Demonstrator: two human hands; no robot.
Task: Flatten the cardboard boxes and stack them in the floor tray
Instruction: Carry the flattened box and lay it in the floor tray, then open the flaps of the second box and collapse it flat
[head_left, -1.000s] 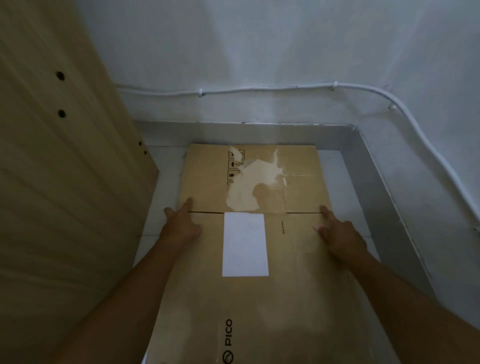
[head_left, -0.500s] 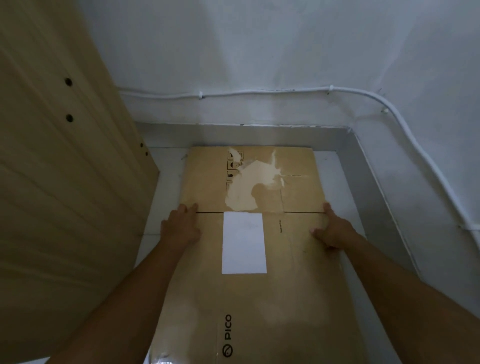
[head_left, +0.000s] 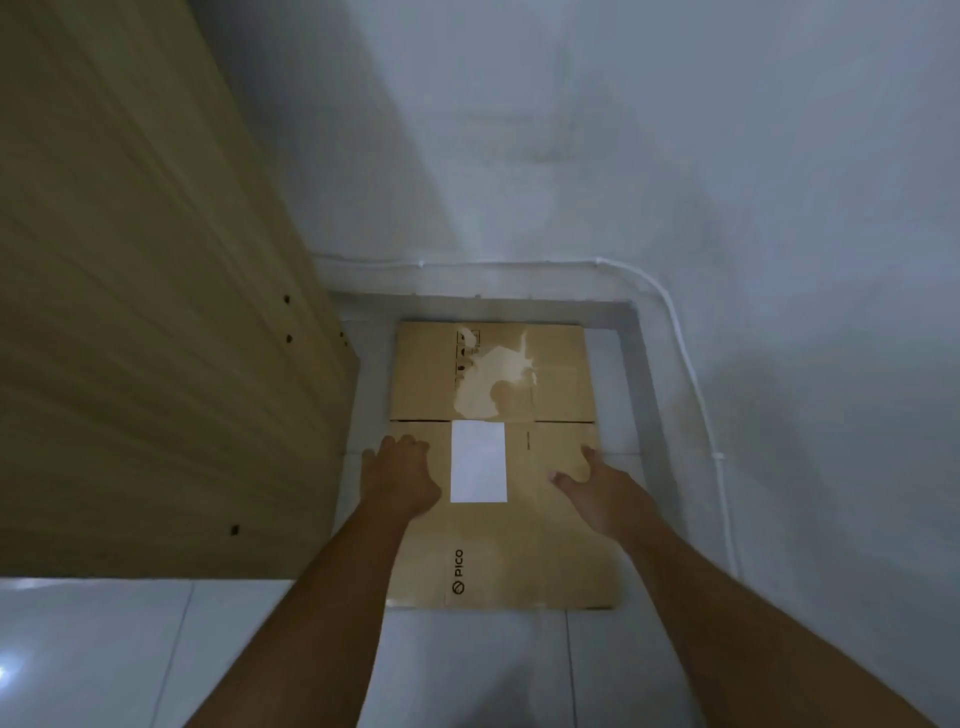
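PICO cardboard box: flat in floor tray, likely light, stiff
grip: side edges
left hand: relaxed, empty
right hand: spread, empty

The flat box lies in the floor tray, in the corner. A wood board stands to its left. Walls stand behind and to the right, with a cable along them. A label sits on the box, between the left hand and the right hand.
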